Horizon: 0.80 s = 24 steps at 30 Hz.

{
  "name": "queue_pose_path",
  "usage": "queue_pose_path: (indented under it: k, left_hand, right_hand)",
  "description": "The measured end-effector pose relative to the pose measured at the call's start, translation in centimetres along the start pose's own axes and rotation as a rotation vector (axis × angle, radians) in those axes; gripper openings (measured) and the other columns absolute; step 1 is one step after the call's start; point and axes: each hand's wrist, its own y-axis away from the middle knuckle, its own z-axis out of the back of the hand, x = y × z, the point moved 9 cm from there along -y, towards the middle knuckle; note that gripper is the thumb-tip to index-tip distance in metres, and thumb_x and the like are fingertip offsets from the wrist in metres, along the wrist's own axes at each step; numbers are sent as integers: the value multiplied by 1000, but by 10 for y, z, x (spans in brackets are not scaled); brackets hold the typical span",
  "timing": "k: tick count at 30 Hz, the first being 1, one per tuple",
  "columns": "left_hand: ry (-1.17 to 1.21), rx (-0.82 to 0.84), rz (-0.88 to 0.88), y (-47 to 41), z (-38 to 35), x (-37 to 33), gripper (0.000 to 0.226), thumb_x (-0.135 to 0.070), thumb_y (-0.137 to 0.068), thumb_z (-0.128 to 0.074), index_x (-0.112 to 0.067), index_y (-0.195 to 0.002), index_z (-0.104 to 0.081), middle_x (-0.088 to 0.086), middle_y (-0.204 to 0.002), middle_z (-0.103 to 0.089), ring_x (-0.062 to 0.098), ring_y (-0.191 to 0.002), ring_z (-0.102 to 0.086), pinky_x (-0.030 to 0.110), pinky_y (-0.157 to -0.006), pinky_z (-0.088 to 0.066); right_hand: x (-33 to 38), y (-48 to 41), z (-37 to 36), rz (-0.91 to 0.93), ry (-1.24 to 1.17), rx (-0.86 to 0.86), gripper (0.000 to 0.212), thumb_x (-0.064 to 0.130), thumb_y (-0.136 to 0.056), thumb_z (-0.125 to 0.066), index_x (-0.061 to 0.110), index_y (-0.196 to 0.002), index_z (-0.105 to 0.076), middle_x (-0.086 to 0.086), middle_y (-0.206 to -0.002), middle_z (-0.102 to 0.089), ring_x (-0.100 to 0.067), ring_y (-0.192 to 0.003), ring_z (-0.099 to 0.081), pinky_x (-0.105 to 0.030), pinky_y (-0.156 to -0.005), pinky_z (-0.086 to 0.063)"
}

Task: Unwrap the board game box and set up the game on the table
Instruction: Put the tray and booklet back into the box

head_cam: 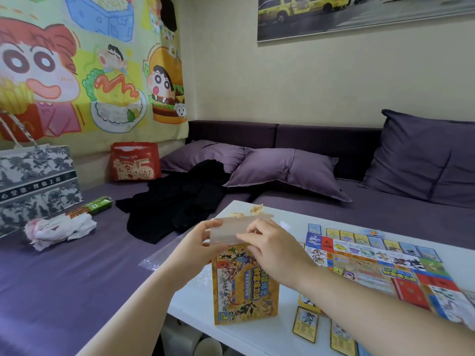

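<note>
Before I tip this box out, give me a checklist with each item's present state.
1. Box stands upright on the table: ok.
2. Both hands have the top flap: ok, left hand and right hand pinch it.
3. Plastic wrap is off the box: ok, it lies at the table's left edge.
4. Game board is unfolded flat: ok.
5. Contents left inside the box: cannot tell, the flap and hands hide the opening.
6. Free space right of the box: not ok, cards lie there.
</note>
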Motion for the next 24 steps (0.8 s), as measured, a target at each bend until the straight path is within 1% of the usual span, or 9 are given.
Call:
queue_pose_path:
  k: [5, 9, 11, 13, 15, 18, 21, 22, 24]
  left_hand:
    - [-8, -7, -50, 1, 2, -2, 49, -7, -87, -63, -27, -128, -43, -1, -113, -62, 12, -91, -69, 35, -82, -56]
    - [-7, 17, -99, 2, -1, 0, 53, -4, -87, -62, -35, -125, -40, -6, -113, -62, 8, -90, -68, 27, -75, -56]
    - [-19, 20, -121, 2, -2, 2, 55, -4, -88, -61, -40, -123, -40, -8, -112, -63, 9, -93, -68, 30, -78, -56]
    - [-35, 4, -129, 1, -1, 4, 56, -6, -88, -62, -44, -123, -39, -9, -113, -63, 10, -95, -68, 35, -83, -56]
    - [-63, -17, -143, 1, 1, 5, 56, -9, -89, -61, -48, -122, -39, -16, -113, -60, 6, -95, -66, 32, -82, -56]
    - [-226, -52, -183, 5, 0, 2, 51, -17, -92, -58, -53, -122, -38, -18, -118, -56, -1, -99, -61, 13, -73, -50]
    - [-338, -68, -198, 5, -2, 5, 41, -19, -94, -54, -38, -130, -48, -17, -118, -54, -2, -104, -56, 3, -69, -43]
    - [-350, -67, -197, 5, -3, 6, 39, -19, -95, -53, -35, -130, -50, -18, -118, -53, -1, -105, -55, 3, -70, -43]
    - [-352, -67, -201, 6, -4, 5, 35, -19, -96, -50, -35, -127, -51, -17, -119, -50, 1, -108, -54, 4, -72, -44]
  right_hand:
    - [6, 13, 2, 53, 52, -24, 33, 10, -78, -66, 18, -110, -62, 4, -103, -60, -16, -93, -58, -31, -80, -52]
    - [4, 25, -10, 26, 114, -21, 43, 21, -79, -55, 20, -122, -53, 1, -116, -53, -19, -104, -52, -33, -92, -47]
    - [5, 27, -11, 9, 115, -25, 45, 26, -79, -48, 23, -124, -46, 4, -119, -51, -17, -110, -48, -36, -99, -44]
    - [4, 28, -3, -18, 133, -99, 49, 25, -79, -54, 23, -127, -44, 4, -124, -51, -16, -117, -45, -44, -105, -39]
    - [-11, 30, 14, -160, 82, -269, 57, 20, -79, -66, 17, -132, -44, 0, -132, -48, -17, -125, -41, -44, -110, -32]
    - [-53, 41, 27, -574, -261, -432, 55, 11, -84, -65, 8, -134, -44, -6, -135, -47, -18, -127, -40, -26, -105, -30]
    - [-58, 39, 2, -649, -474, -206, 41, 9, -89, -58, 16, -128, -51, 8, -119, -56, -3, -112, -51, -19, -96, -39]
    - [-54, 39, 0, -605, -460, -172, 38, 7, -89, -57, 18, -125, -54, 13, -114, -58, 5, -100, -55, -19, -93, -44]
    - [-53, 38, 3, -569, -467, -151, 34, 5, -89, -54, 19, -120, -56, 17, -110, -60, 9, -59, -53, -12, -67, -45]
